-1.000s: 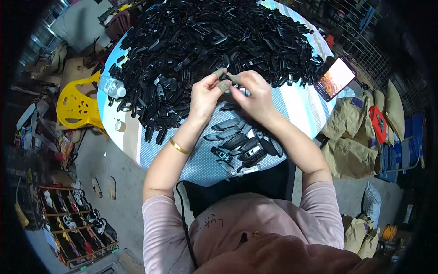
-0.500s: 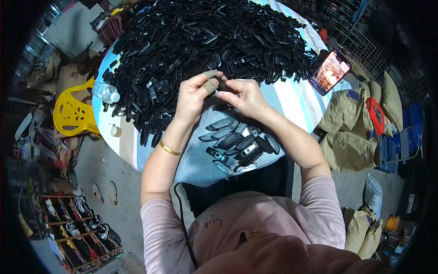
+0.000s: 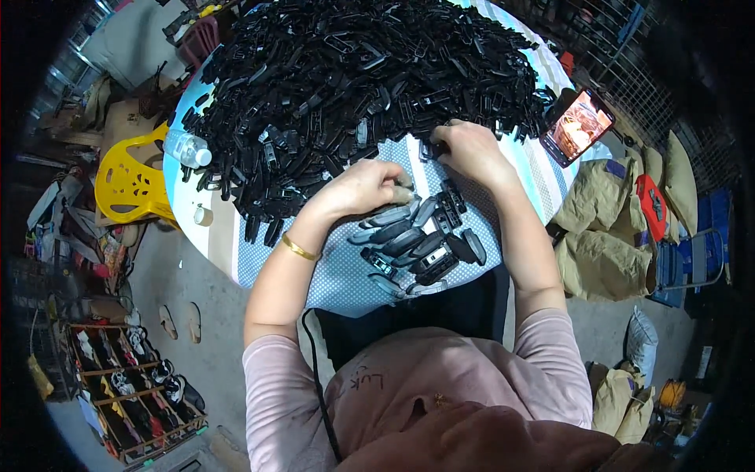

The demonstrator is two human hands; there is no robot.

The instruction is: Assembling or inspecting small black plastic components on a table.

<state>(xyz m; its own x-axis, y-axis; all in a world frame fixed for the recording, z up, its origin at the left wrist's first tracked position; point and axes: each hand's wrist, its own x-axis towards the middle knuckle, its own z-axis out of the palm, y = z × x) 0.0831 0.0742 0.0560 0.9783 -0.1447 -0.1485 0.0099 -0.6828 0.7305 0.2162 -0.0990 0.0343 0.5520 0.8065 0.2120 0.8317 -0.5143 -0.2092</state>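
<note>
My left hand [image 3: 366, 187] is low over the table, its taped fingers curled together at the upper edge of a small group of elongated black plastic parts [image 3: 405, 240]. What those fingertips hold, if anything, is hidden. Farther right, my right hand [image 3: 472, 153] reaches to the near edge of a big heap of similar black parts [image 3: 314, 86]. Its fingers are bent closed at a black part [image 3: 427, 149] there. Some pieces in the small group have shiny metal insets; others look smooth and grey-black.
A plastic bottle [image 3: 187, 148] and a small cup [image 3: 202, 215] are on the left of the round table. A lit phone [image 3: 578, 127] leans at its right edge. Beyond stand a yellow chair [image 3: 134, 177], brown sacks [image 3: 605, 259] and a shoe rack [image 3: 138, 389].
My hands were together over the table, working on a small dark piece. They have parted: the left came down toward the small group, the right went right to the heap's edge.
</note>
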